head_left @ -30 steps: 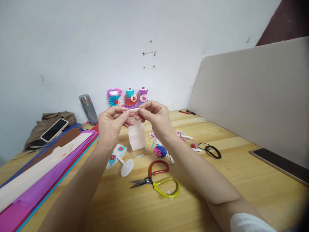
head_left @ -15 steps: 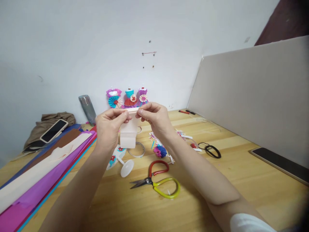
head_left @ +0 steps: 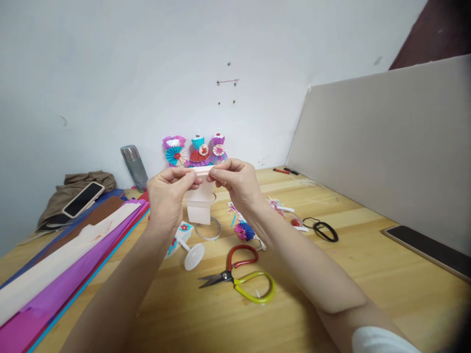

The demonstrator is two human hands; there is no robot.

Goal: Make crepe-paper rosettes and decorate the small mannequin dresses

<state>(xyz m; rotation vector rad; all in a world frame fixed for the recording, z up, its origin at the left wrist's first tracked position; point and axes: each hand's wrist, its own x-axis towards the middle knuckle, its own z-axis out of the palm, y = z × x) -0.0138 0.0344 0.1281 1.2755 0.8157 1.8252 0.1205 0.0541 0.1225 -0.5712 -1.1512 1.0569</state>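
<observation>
Between my two hands hangs a pale pink paper strip [head_left: 199, 202], its top edge folded over in a narrow band and a crease across its lower part. My left hand [head_left: 170, 189] pinches the left end of the fold between thumb and fingers. The right end is pinched in the same way by my right hand [head_left: 235, 181]. Below the strip lie a roll of tape [head_left: 209, 229] and a white plastic stand with a round base [head_left: 194, 256]. Scissors [head_left: 235, 275] with one red and one yellow handle rest open on the table, nearer to me.
Folded coloured paper sheets [head_left: 69, 260] cover the left side. A phone [head_left: 83, 199], cloth [head_left: 73, 180] and bottle [head_left: 134, 166] stand behind them. Small paper dresses [head_left: 199, 149] line the wall. Paper scraps [head_left: 245, 229], a black hair tie [head_left: 327, 231] and another phone [head_left: 427, 250] lie rightward.
The loose lower end of the strip has swung slightly to the right. Both hands keep their pinch on the folded edge; the view has shifted a little.
</observation>
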